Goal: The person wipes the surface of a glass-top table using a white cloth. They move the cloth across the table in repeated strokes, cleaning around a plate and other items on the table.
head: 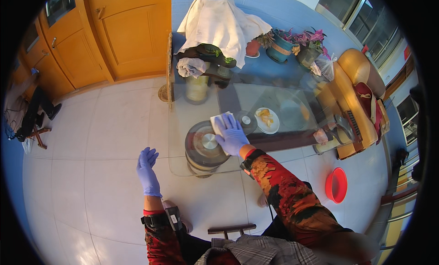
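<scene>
My right hand (231,136), in a purple glove, lies spread over a folded white cloth (216,122) and presses it to the glass tabletop (178,134). Under the glass, close to its fingers and thumb, is a round table support with a silver disc (209,141). Past the fingertips stands a white plate (272,128) with yellow peel-like pieces (264,117) on it. Off the table's left side, my left hand (147,169), also gloved in purple, hangs in the air above the tiled floor with nothing in it.
A grey rolled cloth (191,67) and a draped white sheet (219,28) are at the far end, near potted plants (282,47). A tan sofa (343,93) borders the right side. On the floor are a red basin (336,185) and a small wooden stool (231,229). Another person's legs (41,104) show far left.
</scene>
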{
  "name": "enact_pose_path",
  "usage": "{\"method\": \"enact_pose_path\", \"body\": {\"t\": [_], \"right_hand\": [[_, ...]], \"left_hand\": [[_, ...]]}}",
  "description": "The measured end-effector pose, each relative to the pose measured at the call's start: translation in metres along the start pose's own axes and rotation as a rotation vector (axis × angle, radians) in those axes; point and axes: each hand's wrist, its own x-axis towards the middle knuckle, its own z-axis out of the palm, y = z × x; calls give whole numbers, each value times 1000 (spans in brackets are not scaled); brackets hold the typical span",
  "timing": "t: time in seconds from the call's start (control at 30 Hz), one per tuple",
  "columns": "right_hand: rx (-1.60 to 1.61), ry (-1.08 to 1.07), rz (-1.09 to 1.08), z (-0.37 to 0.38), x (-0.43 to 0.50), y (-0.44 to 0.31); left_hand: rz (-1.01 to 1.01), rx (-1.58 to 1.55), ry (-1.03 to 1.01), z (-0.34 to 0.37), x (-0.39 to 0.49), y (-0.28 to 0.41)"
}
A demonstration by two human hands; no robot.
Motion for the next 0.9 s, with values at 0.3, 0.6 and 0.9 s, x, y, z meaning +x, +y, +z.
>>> {"method": "enact_pose_path", "body": {"t": [0.3, 0.6, 0.9], "right_hand": [[31, 10, -422, -11, -29, -122], [94, 115, -64, -17, -91, 27], [237, 355, 278, -13, -168, 144]], "left_hand": [[13, 25, 0, 2, 4, -6], [28, 42, -8, 9, 1, -12], [52, 117, -33, 16, 5, -16]]}}
